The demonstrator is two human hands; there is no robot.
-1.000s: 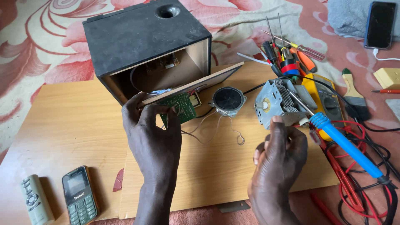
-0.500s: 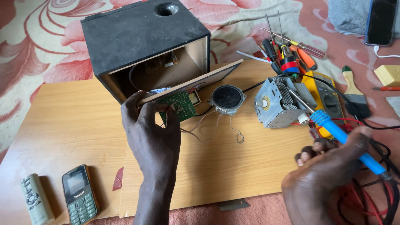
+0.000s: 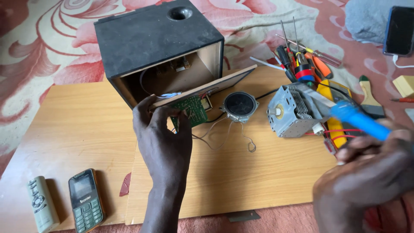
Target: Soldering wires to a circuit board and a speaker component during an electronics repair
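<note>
My left hand (image 3: 160, 137) grips the lower edge of a thin wooden panel (image 3: 207, 87) with a green circuit board (image 3: 189, 110) fixed under it, tilted out from an open black speaker box (image 3: 151, 39). Thin wires run from the board to a small round speaker (image 3: 239, 105) lying on the wooden board (image 3: 77, 125). My right hand (image 3: 366, 177), blurred at the lower right, holds the blue handle of a soldering iron (image 3: 355, 117), whose metal end lies over a grey metal transformer (image 3: 290, 111).
Screwdrivers (image 3: 302, 60), a yellow multimeter (image 3: 334, 92) and a paintbrush (image 3: 370, 97) lie right of the board on a floral cloth. A small keypad phone (image 3: 85, 198) and a grey remote (image 3: 41, 203) rest at the lower left. A smartphone (image 3: 399, 30) sits top right. Red wires trail near my right hand.
My right hand has drawn back from the transformer toward the lower right, carrying the soldering iron. My left hand has kept its hold on the panel.
</note>
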